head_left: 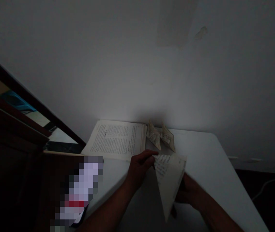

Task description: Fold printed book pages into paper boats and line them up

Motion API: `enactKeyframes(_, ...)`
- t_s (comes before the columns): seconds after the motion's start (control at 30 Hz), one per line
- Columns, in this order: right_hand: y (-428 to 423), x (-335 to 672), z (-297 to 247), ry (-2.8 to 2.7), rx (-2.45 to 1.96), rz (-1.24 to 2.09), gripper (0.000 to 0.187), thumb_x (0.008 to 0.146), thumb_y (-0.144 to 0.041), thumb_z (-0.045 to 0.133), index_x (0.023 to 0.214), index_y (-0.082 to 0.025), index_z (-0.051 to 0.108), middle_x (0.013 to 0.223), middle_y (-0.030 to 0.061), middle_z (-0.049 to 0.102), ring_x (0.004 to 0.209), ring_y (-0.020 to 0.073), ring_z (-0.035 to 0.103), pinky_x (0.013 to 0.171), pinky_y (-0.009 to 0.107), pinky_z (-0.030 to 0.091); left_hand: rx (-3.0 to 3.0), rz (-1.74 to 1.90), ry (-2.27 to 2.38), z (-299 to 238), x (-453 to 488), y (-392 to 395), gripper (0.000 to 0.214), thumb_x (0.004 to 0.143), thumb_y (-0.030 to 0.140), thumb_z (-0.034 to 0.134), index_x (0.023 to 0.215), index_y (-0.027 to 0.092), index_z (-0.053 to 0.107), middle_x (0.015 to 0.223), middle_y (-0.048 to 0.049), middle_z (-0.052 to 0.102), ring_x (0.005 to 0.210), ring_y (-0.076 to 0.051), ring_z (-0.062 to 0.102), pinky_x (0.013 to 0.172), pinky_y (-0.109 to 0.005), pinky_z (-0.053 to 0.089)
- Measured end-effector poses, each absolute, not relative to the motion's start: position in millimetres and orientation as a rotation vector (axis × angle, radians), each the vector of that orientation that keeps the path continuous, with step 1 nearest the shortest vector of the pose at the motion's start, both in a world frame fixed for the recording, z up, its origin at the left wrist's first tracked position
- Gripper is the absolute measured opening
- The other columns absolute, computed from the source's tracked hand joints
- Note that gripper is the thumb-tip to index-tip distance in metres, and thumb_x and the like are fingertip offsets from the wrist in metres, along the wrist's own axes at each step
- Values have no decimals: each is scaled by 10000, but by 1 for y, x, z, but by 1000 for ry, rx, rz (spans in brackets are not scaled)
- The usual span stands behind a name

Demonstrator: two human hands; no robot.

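Observation:
Between my two hands is a printed sheet of paper, folded into a triangle whose point hangs down toward me. My left hand pinches its upper left corner between thumb and fingers. Along the paper's right edge, my right hand grips it from behind, and most of those fingers are hidden by the sheet. Just beyond the paper stand two folded paper boats, side by side near the wall. An open book with printed pages lies to the left of them.
A phone, its screen blurred out, sits at the left edge of the white table. The wall rises directly behind the table. A dark wooden frame leans at the left, and a pale cable hangs at the far right.

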State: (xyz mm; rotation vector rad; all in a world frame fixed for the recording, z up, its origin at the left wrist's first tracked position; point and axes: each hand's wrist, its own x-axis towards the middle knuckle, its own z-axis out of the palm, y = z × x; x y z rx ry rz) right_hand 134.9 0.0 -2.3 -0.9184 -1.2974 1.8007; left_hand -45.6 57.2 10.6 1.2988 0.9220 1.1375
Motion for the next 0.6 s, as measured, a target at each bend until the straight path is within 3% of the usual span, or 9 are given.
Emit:
enactKeyframes(0.13, -5, 138, -1, -1385, -957, 1897, 771, 553, -170, 784, 1254, -163, 466, 828, 85, 706, 711, 223, 677, 543, 271, 549, 1238, 1120, 888, 10, -44, 57, 317, 773, 425, 609, 913, 152, 689, 728, -29, 601, 642, -152, 557, 636, -283, 458)
enactKeyframes(0.3, -7, 141, 3, -1437, -1021, 1956, 646, 527, -71, 721, 1144, -153, 545, 740, 37, 703, 596, 174, 664, 467, 206, 516, 1219, 1105, 809, 10, -42, 56, 264, 776, 396, 616, 858, 154, 681, 754, -26, 587, 638, -140, 544, 618, -265, 446)
enactKeyframes(0.47, -8, 143, 5, -1489, -1018, 1906, 507, 526, -78, 705, 1021, -151, 623, 630, 4, 673, 509, 142, 616, 403, 183, 475, 1196, 1099, 813, 10, -41, 56, 286, 754, 419, 630, 842, 151, 679, 764, -41, 603, 640, -153, 555, 612, -276, 456)
enactKeyframes(0.6, -7, 147, -3, -1519, -968, 1845, 583, 499, -181, 751, 1066, -139, 619, 631, 6, 663, 512, 138, 595, 397, 186, 460, 1217, 1100, 818, 10, -40, 57, 318, 736, 450, 636, 819, 147, 678, 764, -49, 601, 663, -167, 562, 611, -281, 463)
